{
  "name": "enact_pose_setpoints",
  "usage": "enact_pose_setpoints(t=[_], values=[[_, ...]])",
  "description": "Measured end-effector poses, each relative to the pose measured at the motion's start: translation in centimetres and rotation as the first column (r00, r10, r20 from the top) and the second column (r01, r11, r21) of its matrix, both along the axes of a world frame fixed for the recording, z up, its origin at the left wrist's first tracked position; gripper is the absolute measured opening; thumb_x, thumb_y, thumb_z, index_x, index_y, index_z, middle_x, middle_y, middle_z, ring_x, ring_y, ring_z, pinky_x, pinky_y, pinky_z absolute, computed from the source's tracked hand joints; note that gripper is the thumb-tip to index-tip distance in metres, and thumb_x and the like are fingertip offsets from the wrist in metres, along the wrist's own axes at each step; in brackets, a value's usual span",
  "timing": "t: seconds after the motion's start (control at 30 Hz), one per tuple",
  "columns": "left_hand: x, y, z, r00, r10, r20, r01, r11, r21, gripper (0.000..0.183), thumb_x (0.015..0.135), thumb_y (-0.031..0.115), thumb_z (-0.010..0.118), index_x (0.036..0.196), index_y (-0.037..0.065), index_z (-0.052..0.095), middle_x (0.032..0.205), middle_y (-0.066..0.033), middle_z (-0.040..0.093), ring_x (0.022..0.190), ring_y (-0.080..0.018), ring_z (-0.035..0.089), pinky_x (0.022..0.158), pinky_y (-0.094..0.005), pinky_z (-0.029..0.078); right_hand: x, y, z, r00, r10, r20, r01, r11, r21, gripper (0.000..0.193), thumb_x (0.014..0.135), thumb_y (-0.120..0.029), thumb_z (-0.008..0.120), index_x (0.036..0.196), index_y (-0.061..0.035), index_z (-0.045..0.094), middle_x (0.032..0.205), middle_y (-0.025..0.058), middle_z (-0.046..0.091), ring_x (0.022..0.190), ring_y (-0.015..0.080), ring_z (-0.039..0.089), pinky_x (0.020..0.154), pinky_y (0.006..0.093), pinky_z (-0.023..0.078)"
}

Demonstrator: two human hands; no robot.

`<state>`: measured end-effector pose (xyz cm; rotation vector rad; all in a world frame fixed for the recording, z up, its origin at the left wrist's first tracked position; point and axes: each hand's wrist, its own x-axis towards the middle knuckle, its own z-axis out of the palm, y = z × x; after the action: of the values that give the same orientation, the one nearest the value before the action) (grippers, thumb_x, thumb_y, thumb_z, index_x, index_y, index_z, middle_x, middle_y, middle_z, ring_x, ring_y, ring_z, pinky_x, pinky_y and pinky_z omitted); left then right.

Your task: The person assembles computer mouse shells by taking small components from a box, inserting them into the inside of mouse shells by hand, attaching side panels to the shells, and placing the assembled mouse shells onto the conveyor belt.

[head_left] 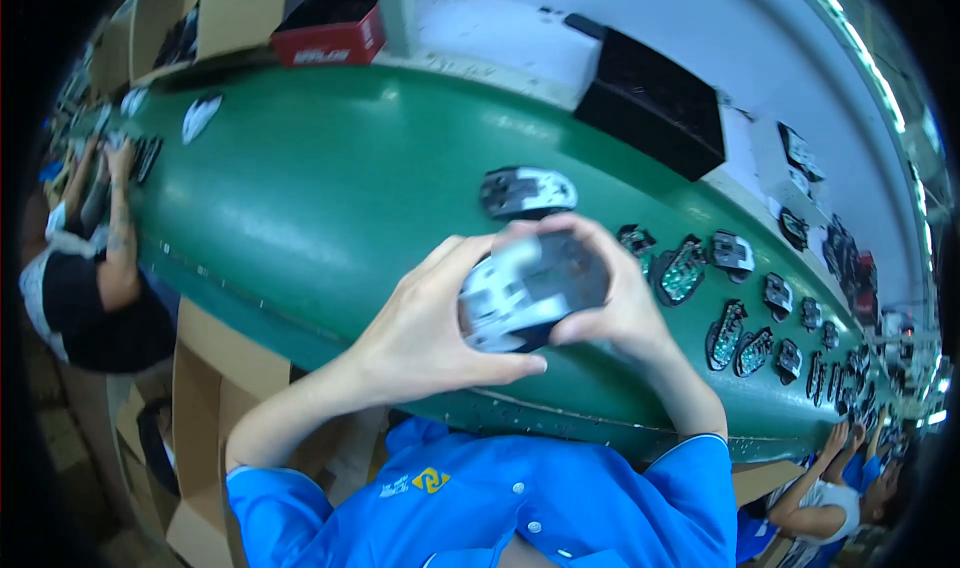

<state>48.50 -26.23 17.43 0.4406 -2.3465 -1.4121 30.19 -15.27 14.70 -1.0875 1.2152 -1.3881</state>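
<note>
My left hand (420,318) and my right hand (632,313) hold a computer mouse (535,286) between them, above the green work surface. Its shell is patterned in black, grey and white, slightly blurred. The left fingers and thumb wrap its left side, while the right thumb and fingers grip the right end. Just beyond my hands, a second mouse (528,192) with a similar grey and white top lies on the green surface (340,188). To the right of my right hand lies an opened mouse half with a green circuit board (682,271).
Several mouse parts, including a grey-topped piece (733,254), spread along the surface rightward. A black box (655,103) and a red box (330,43) stand along the far edge. A white shell (202,117) lies far left. Co-workers sit at both ends; cardboard boxes (200,408) stand below left.
</note>
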Motion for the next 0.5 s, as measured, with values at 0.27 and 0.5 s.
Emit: enact_pose_setpoints(t=[0.27,0.5], values=[[1.7,-2.7,-1.6,0.999,0.008,-0.052,0.039,0.548,0.836,0.077,0.063,0.027,0.083,0.123,-0.003,0.046,0.102,-0.0088,0.058,0.066,-0.0118,0.058,0.05,-0.0229,0.048,-7.8,-0.9,6.4,0.885,0.312,-0.345,-0.285,0.95,0.127,0.062,0.078,-0.032,0.073,0.127,-0.001,0.051,0.123,0.0129,0.057,0.111,0.0228,0.056,0.093,0.0359,0.046],[3.8,-4.9,-5.6,0.946,0.291,-0.144,0.116,0.112,0.987,0.087,0.074,0.061,0.063,0.131,-0.001,0.039,0.11,-0.0153,0.052,0.075,-0.0179,0.052,0.043,-0.0263,0.045,-31.5,-9.5,-1.1,0.088,-0.236,-0.968,0.454,0.874,-0.172,0.02,0.075,-0.02,0.069,0.092,-0.0115,0.073,0.077,0.0081,0.07,0.071,0.0224,0.068,0.067,0.0325,0.055]])
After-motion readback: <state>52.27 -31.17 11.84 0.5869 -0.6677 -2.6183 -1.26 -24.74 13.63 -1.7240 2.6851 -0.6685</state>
